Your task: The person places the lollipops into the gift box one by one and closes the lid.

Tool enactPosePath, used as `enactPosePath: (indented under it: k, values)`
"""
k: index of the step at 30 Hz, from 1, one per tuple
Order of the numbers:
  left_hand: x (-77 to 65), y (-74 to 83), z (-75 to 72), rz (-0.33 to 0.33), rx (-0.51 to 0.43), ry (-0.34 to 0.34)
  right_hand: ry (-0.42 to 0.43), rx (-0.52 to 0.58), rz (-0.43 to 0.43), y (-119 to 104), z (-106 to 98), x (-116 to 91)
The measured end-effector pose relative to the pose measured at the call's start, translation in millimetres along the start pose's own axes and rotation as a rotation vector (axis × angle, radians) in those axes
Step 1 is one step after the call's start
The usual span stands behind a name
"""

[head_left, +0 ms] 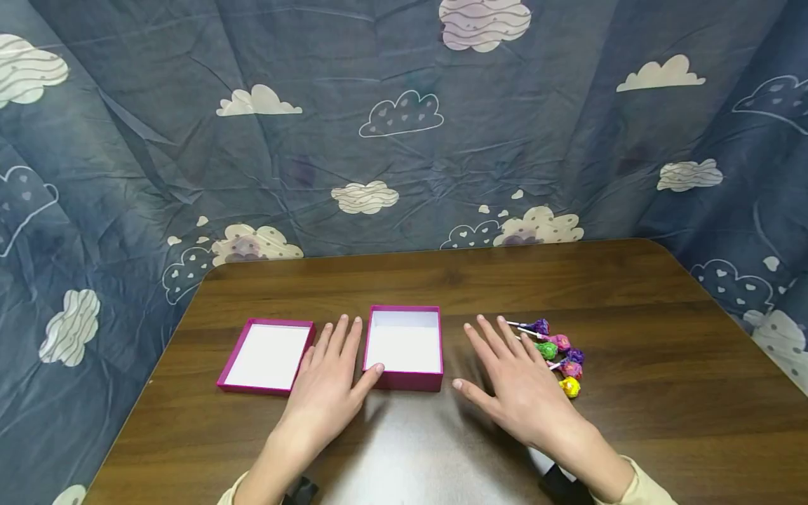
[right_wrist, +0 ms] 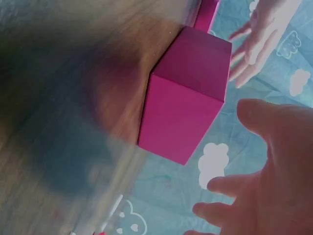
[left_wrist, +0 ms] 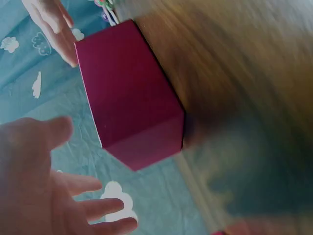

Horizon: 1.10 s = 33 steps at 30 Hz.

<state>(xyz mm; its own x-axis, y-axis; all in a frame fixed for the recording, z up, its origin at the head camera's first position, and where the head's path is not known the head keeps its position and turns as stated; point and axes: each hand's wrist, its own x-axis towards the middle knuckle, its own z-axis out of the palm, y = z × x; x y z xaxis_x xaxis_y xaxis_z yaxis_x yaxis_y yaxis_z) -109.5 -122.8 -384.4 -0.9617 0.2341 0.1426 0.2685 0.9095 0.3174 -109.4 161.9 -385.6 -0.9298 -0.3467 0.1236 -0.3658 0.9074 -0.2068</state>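
A magenta box (head_left: 404, 344) with a white inside stands uncovered on the wooden table, between the two hands. Its shallow lid (head_left: 268, 355) lies to the left with the white inside facing up. My left hand (head_left: 328, 386) hovers palm down between lid and box, fingers straight, thumb overlapping the box's near left corner in the head view. To the box's right, my right hand (head_left: 520, 386) is spread palm down and holds nothing. Just beyond its outer side lie several wrapped lollipops (head_left: 558, 352) in purple, pink, green and yellow, some sticks partly hidden by its fingers.
The brown table (head_left: 663, 337) has rounded far corners. Behind it hangs a blue curtain (head_left: 404, 161) printed with clouds. Dark wrist straps show below both hands, near the pale yellow sleeves (head_left: 637, 487).
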Motion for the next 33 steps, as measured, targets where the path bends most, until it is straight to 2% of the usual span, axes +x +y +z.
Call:
enactPosePath:
  k: [7,12,19,26,33]
  values:
    - [5.8,5.6,4.8,-0.050,-0.287,-0.003,0.091,0.005,-0.045,3.0,-4.6,2.8]
    - [11.1,4.6,8.2,-0.072,-0.419,-0.037,0.128,0.032,-0.053,2.9,-4.6,3.1]
    - [15.5,1.4,12.5,-0.070,-0.490,-0.075,0.161,0.121,-0.064,5.4,-4.6,2.7]
    - [15.5,4.2,12.2,-0.096,-0.524,-0.096,0.172,0.232,-0.066,10.9,-5.8,5.4]
    - [15.0,4.3,11.5,-0.105,-0.539,-0.096,0.209,0.386,-0.074,17.1,-15.6,7.6]
